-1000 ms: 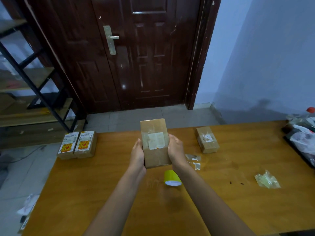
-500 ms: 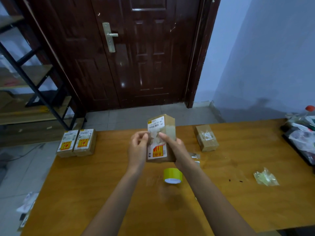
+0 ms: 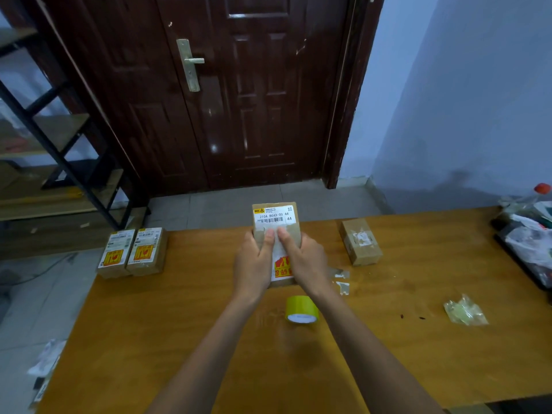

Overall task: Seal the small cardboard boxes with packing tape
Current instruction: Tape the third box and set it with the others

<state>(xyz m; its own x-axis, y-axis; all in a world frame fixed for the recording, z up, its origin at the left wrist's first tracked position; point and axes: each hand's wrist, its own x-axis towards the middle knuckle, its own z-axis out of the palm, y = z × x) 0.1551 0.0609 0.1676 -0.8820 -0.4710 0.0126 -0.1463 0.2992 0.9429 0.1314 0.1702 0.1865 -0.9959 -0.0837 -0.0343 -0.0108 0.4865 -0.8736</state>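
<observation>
The box [image 3: 274, 231] is up off the surface [image 3: 388, 339] at its middle, both hands clamped on it, left hand [image 3: 254, 264] and right hand [image 3: 304, 261], thumbs pressing its label side. It has been flipped since a second ago (plain face then), so they look to be smoothing tape. The tape roll [image 3: 301, 309] sits just below. Any tape strip is too faint to confirm; the fingers behind are hidden.

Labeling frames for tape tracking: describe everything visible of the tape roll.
The tape roll is yellow-green with a pale inner core whose opening faces the camera. It rests on its curved side on the wooden table, just nearer the camera than the held box. Neither hand touches it. No loose end is discernible.
</observation>
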